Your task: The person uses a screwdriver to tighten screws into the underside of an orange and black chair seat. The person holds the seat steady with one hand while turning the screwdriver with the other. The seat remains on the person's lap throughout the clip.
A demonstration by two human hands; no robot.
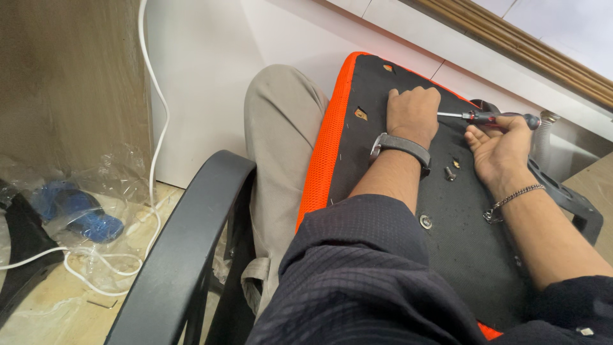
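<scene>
Fingers of right hand (pixel 501 148) clamped on screwdriver (pixel 490 117) handle, shaft pointing left toward left hand (pixel 414 114). Left fingers curled together, pressed on black underside of orange-edged chair seat (pixel 463 243). Loose bolt (pixel 449 172) on seat between wrists.

- The screwdriver (pixel 488 117) tip is hidden behind the left hand (pixel 414 115), curled on the seat base (pixel 472 255).
- The right hand (pixel 501 150) covers part of the handle.
- The seat base's near corner is cut off by the picture's bottom edge.
- The blue thing (pixel 76 214) inside crumpled plastic wrap (pixel 108 185) — too blurred to tell.
</scene>
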